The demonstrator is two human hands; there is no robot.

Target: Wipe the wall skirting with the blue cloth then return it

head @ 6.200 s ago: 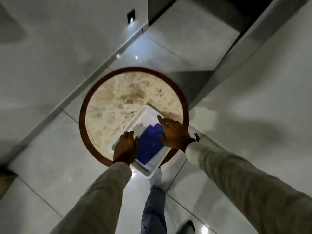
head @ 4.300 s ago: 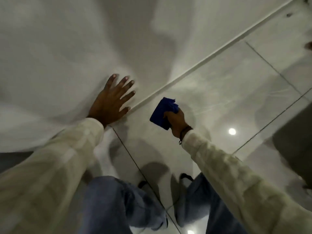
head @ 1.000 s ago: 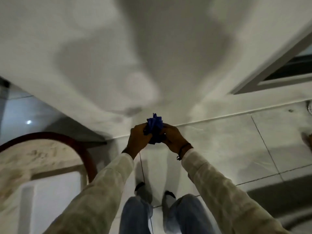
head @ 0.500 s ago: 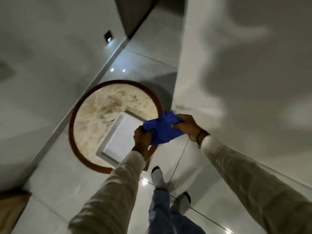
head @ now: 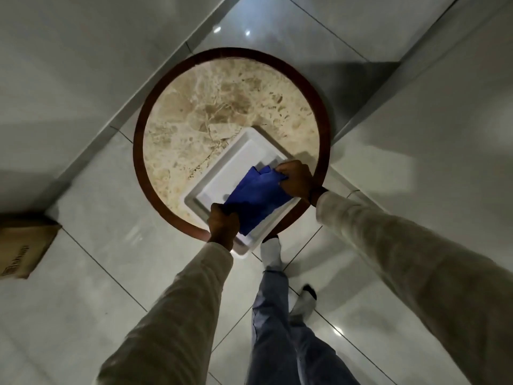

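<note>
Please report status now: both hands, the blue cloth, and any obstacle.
Left hand and right hand both grip blue cloth. Cloth spread over white tray on round marble table. Nothing in the way.

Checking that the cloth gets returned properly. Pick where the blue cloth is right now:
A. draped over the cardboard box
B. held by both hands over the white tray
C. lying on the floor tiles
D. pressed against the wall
B: the left hand and right hand grip opposite ends of the blue cloth above the white tray on the round table.
</note>
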